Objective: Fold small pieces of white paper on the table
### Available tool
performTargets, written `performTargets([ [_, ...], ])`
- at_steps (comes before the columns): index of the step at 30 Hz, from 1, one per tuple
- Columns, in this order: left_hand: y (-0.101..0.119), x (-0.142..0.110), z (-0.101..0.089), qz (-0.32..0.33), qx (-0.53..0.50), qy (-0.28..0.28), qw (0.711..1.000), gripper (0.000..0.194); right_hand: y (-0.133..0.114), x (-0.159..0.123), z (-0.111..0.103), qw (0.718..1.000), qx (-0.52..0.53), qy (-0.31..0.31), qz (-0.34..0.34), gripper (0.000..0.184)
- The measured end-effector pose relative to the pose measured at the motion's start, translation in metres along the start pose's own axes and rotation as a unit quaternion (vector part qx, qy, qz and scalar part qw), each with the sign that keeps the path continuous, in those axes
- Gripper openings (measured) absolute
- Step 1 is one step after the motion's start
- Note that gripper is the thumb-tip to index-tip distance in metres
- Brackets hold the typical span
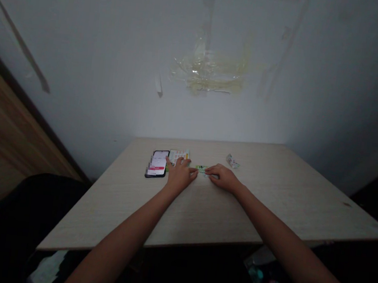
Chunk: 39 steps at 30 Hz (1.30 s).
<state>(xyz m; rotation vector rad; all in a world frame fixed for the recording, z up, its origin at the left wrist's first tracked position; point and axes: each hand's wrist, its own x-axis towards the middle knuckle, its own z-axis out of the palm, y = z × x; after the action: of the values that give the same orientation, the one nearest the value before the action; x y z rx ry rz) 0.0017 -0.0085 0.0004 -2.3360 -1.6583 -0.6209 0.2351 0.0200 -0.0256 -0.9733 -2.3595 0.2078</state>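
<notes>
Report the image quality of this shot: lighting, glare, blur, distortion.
In the head view, the light is dim and the corners fall dark; a small glare sits on the tape residue on the wall; the wide lens bends the table edges and stretches the left forearm and right forearm; the phone has a pixelated patch at its left edge.

A pale wood-grain tabletop [271, 190] in front of you, a black smartphone [157, 164] with its screen lit toward your left, a printed paper card [178, 155] just behind it, a crumpled wrapper [233, 161] farther right, a white wall [116, 62] marked with yellowed tape residue [209, 74], a wooden panel [4, 126] at your left
</notes>
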Motion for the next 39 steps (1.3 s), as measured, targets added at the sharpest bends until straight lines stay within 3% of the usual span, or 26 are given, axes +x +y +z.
performTargets([
  [11, -0.003, 0.002, 0.003, -0.025, 0.008, -0.013, 1.000, 0.029, 0.001, 0.000, 0.001, 1.000, 0.006, 0.003, 0.000, 0.028],
  [28, 0.011, 0.019, 0.007, -0.056, -0.047, -0.003, 0.997, 0.022, 0.005, 0.001, 0.001, 1.000, 0.008, 0.006, -0.002, 0.028],
  [39, 0.008, 0.024, 0.008, -0.072, -0.055, -0.042, 0.995, 0.017, 0.002, 0.001, 0.000, 1.000, -0.003, 0.007, -0.005, 0.028],
])
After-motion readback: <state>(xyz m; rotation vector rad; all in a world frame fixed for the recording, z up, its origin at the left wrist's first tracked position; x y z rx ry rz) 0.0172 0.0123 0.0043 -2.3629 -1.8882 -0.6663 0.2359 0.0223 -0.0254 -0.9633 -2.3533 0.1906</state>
